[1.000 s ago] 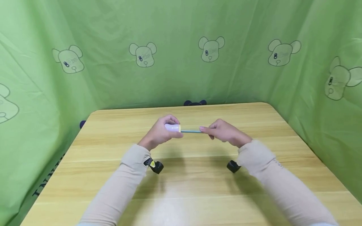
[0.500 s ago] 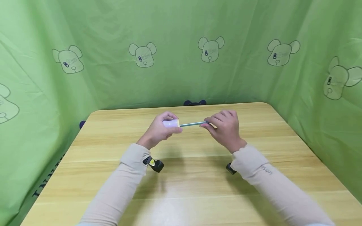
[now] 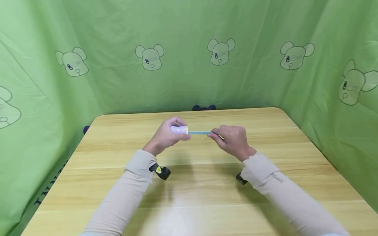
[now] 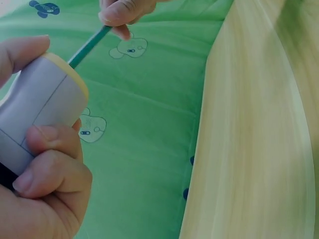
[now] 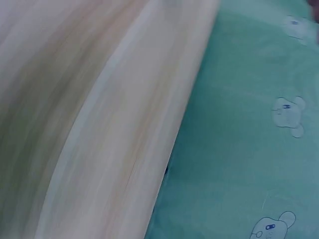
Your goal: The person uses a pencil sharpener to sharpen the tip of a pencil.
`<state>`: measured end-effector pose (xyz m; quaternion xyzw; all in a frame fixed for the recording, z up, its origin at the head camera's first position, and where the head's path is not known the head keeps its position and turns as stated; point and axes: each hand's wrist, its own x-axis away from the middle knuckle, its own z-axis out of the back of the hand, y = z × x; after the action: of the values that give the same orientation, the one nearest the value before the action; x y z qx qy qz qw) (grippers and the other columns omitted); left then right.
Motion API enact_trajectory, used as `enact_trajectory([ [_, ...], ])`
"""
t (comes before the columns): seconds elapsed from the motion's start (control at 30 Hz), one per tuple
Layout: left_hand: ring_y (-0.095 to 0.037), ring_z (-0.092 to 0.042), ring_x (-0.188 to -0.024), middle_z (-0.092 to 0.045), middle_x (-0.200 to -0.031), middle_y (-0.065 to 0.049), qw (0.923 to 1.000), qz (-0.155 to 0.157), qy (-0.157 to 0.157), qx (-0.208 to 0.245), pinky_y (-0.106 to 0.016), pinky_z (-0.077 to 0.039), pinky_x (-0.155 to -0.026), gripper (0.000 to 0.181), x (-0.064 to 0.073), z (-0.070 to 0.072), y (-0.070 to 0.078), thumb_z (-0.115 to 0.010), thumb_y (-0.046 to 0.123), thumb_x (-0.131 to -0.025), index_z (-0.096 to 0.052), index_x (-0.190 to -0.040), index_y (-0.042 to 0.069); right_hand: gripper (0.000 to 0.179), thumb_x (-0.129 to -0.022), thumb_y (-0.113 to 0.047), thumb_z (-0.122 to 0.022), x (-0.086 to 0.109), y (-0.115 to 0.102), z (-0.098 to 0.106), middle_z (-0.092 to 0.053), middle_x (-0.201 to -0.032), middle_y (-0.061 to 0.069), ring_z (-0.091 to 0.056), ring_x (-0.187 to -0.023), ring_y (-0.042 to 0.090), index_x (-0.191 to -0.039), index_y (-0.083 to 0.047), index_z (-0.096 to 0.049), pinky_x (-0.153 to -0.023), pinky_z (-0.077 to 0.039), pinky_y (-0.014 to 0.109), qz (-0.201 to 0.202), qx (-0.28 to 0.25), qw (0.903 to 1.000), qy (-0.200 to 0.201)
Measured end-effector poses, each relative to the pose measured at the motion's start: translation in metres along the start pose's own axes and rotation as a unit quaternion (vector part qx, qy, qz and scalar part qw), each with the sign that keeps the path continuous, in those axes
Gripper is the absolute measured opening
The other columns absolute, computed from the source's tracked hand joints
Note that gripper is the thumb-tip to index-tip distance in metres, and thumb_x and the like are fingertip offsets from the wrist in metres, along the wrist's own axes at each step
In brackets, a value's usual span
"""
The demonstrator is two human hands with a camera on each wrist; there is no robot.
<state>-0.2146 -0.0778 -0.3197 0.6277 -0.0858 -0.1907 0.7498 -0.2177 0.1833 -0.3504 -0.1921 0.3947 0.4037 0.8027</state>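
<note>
My left hand (image 3: 166, 136) grips a pale lavender pencil sharpener (image 3: 178, 129), thumb along the near side and fingers curled round it. In the left wrist view the sharpener (image 4: 37, 99) has a slightly waisted body, a yellow rim and a dark lower end. From its rimmed end a thin teal pencil (image 3: 198, 132) sticks out to the right, nearly level above the table. Thumb and fingers of my right hand (image 3: 234, 140) pinch the pencil's outer end. The tip inside the sharpener is hidden. In the right wrist view the held things are out of sight.
A light wood-grain table (image 3: 206, 203) lies below both hands. Green curtain (image 3: 183, 85) with bear-head prints hangs behind and at both sides, close to the table's far edge. Black wrist cameras (image 3: 163, 173) project from under both sleeves.
My right hand has rolled over, its back turning upward, then dipped slightly, still pinching the pencil. The pencil tilted up at its right end, then levelled. The left hand keeps its grip, barely shifting.
</note>
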Motion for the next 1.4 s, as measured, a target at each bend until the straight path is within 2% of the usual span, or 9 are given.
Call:
enact_trajectory([
  [0.1, -0.022, -0.051, -0.083, -0.057, -0.101, -0.012, 0.9998, -0.007, 0.003, -0.020, -0.028, -0.044, -0.059, 0.038, -0.001, -0.001, -0.005, -0.081, 0.007, -0.072, -0.060, -0.103, 0.005, 0.036, -0.099, -0.033, -0.057, -0.010, -0.002, 0.012, -0.048, -0.053, -0.007, -0.034, -0.043, 0.004, -0.076, -0.010, -0.073, -0.042, -0.030, 0.023, -0.158, -0.139, 0.9590, -0.190],
  [0.2, -0.022, -0.051, -0.084, -0.057, -0.102, -0.012, 0.9998, -0.003, 0.002, -0.022, -0.028, -0.045, -0.059, 0.039, -0.002, -0.003, -0.009, -0.082, 0.007, -0.071, -0.060, -0.104, 0.004, 0.030, -0.099, -0.027, -0.058, -0.019, -0.003, 0.021, -0.047, -0.053, -0.006, -0.033, -0.045, 0.007, -0.078, -0.011, -0.071, -0.046, -0.033, 0.027, -0.253, -0.164, 0.9093, -0.287],
  [0.3, -0.021, -0.050, -0.080, -0.055, -0.105, -0.013, 0.9999, 0.011, 0.006, -0.010, -0.026, -0.043, -0.055, 0.041, -0.002, -0.004, -0.010, -0.081, 0.009, -0.073, -0.059, -0.108, 0.005, 0.021, -0.094, -0.030, -0.064, -0.020, -0.006, 0.022, -0.048, -0.056, -0.007, -0.038, -0.046, 0.009, -0.083, -0.013, -0.068, -0.047, -0.034, 0.029, -0.212, -0.091, 0.9376, -0.260],
  [0.47, -0.018, -0.047, -0.067, -0.053, -0.107, -0.015, 0.9992, 0.022, 0.005, 0.034, -0.024, -0.037, -0.049, 0.039, -0.001, -0.003, -0.007, -0.078, 0.007, -0.077, -0.056, -0.110, 0.005, 0.018, -0.085, -0.030, -0.074, -0.014, -0.009, 0.013, -0.059, -0.066, -0.004, -0.053, -0.054, 0.014, -0.088, -0.014, -0.069, -0.053, -0.035, 0.035, -0.070, 0.058, 0.9925, -0.082],
  [0.83, -0.016, -0.045, -0.062, -0.051, -0.107, -0.016, 0.9981, 0.020, -0.018, 0.056, -0.023, -0.034, -0.047, 0.041, 0.000, -0.004, -0.005, -0.076, 0.004, -0.078, -0.054, -0.112, 0.001, 0.052, -0.096, -0.051, -0.052, -0.003, -0.009, -0.006, -0.056, -0.055, 0.001, -0.046, -0.039, 0.015, -0.070, -0.007, -0.063, -0.040, -0.027, 0.028, 0.050, 0.161, 0.9800, 0.106],
  [0.93, -0.016, -0.044, -0.063, -0.052, -0.105, -0.016, 0.9987, 0.017, -0.015, 0.046, -0.023, -0.034, -0.047, 0.041, 0.000, -0.004, -0.004, -0.076, 0.004, -0.078, -0.054, -0.113, -0.001, 0.053, -0.096, -0.052, -0.052, -0.002, -0.009, -0.005, -0.049, -0.049, -0.004, -0.035, -0.034, 0.009, -0.065, -0.010, -0.059, -0.035, -0.023, 0.025, 0.035, 0.133, 0.9873, 0.079],
  [1.03, -0.017, -0.046, -0.068, -0.053, -0.103, -0.015, 0.9993, 0.021, -0.008, 0.029, -0.023, -0.036, -0.048, 0.040, 0.000, -0.004, -0.006, -0.078, 0.004, -0.076, -0.055, -0.109, 0.001, 0.047, -0.095, -0.048, -0.056, -0.007, -0.010, 0.001, -0.045, -0.048, -0.009, -0.031, -0.038, 0.003, -0.063, -0.014, -0.057, -0.035, -0.026, 0.022, -0.032, 0.033, 0.9983, -0.035],
  [1.17, -0.019, -0.048, -0.076, -0.054, -0.103, -0.013, 0.9997, 0.020, -0.010, 0.009, -0.024, -0.039, -0.052, 0.038, 0.000, -0.005, -0.008, -0.080, 0.006, -0.075, -0.057, -0.105, 0.005, 0.027, -0.091, -0.031, -0.068, -0.015, -0.009, 0.011, -0.053, -0.058, -0.011, -0.040, -0.047, 0.002, -0.070, -0.014, -0.065, -0.045, -0.037, 0.024, -0.141, -0.076, 0.9732, -0.165],
  [1.4, -0.018, -0.046, -0.069, -0.053, -0.102, -0.014, 0.9993, 0.023, -0.017, 0.023, -0.024, -0.036, -0.049, 0.038, 0.001, -0.002, -0.008, -0.078, 0.005, -0.076, -0.057, -0.107, 0.004, 0.008, -0.083, -0.006, -0.077, -0.011, -0.002, 0.022, -0.071, -0.079, 0.000, -0.053, -0.052, 0.003, -0.090, -0.004, -0.075, -0.049, -0.046, 0.022, -0.118, -0.167, 0.9670, -0.152],
])
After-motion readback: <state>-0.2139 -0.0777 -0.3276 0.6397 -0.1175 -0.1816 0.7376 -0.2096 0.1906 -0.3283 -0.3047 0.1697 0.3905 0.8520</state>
